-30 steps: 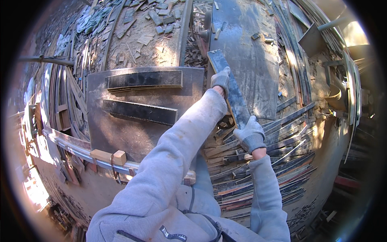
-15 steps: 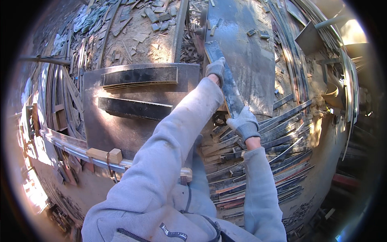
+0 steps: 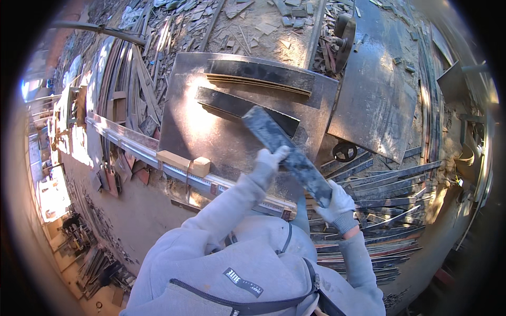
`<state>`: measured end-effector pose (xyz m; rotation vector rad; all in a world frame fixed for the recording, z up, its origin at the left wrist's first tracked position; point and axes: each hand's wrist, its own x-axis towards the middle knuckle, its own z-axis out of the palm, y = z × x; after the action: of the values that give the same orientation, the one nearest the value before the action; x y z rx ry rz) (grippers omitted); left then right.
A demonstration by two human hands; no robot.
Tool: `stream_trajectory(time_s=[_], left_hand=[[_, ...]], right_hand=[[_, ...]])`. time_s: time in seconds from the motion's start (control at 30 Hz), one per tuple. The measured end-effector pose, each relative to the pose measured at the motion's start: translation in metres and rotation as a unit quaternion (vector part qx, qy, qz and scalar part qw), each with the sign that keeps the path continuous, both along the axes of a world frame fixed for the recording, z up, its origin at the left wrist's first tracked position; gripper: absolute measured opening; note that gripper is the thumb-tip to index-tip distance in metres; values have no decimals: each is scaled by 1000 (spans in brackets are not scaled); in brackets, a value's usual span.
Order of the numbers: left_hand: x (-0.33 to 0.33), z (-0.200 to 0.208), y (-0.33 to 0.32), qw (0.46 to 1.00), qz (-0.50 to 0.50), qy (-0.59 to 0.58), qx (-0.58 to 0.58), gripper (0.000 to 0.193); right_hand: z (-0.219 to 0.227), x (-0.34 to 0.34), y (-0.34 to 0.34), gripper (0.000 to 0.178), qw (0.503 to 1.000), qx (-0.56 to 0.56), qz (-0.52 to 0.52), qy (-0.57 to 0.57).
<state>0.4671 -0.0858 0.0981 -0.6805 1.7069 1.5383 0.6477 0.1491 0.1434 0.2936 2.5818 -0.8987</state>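
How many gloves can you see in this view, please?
2: one glove on the left hand, midway along the board; another on the right hand, at its near end.

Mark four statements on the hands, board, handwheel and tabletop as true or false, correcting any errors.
1. The left hand and right hand both hold the dark board. True.
2. The handwheel is left of that board. False: it is to the right.
3. Long black pieces lie on the brown tabletop. True.
4. Both hands are bare. False: both wear light gloves.
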Motion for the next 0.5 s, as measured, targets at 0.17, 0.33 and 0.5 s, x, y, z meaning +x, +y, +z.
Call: stream_trajectory(time_s=[0.17, 0.33, 0.5], left_hand=[[-84, -57, -219, 962, 251, 89, 66, 21], [-177, -84, -327, 956, 281, 42, -72, 13], [-188, -77, -308, 882, 50, 64, -464, 44]], right_hand=[[-19, -139, -68, 118, 975, 145, 77, 148], [-44, -247, -117, 107, 955, 246, 153, 67], [-59, -269, -126, 78, 946, 274, 171, 10]])
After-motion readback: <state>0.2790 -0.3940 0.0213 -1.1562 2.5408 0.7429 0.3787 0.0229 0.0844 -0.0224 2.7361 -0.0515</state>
